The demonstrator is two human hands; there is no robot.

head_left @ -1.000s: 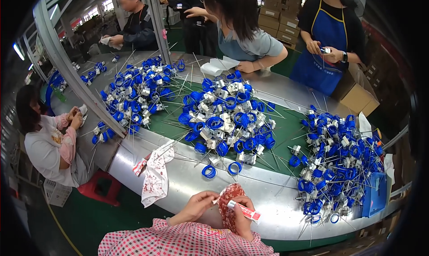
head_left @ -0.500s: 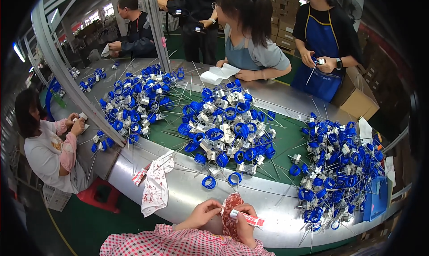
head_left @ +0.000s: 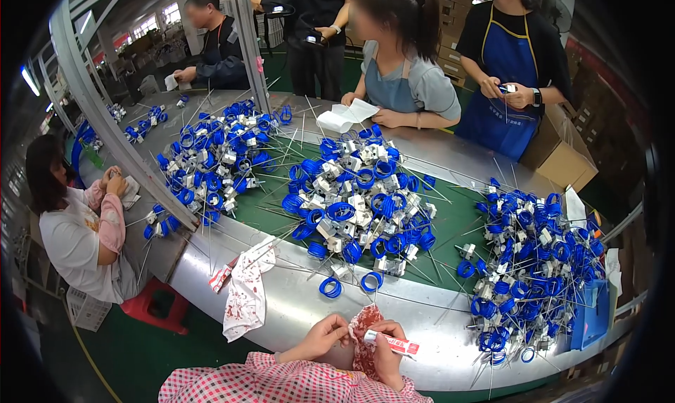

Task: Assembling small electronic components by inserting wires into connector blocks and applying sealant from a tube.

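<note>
A white cloth with dense red stains (head_left: 365, 323) hangs between my hands above the metal edge of the line. My left hand (head_left: 325, 337) pinches its left edge between thumb and fingers. My right hand (head_left: 386, 355) is closed around a red-and-white tube (head_left: 402, 344) with a whitish end, and its fingers rest against the cloth too. Beyond them lie two loose blue coils, one a blue coiled tube (head_left: 330, 287), at the front of a heap of blue coils with white blocks and thin metal rods (head_left: 355, 199).
A red-spotted white rag (head_left: 245, 297) lies left on the metal edge, beside another red-and-white packet or tube (head_left: 220, 279). More heaps stand left (head_left: 211, 157) and right (head_left: 520, 262), rods sticking out. A blue bin (head_left: 593, 315) stands far right. Several co-workers surround the line.
My hands stay nearly in place; the stained cloth is bunched a little differently, showing more white. The co-worker at left has brought their hands together lower over a cloth.
</note>
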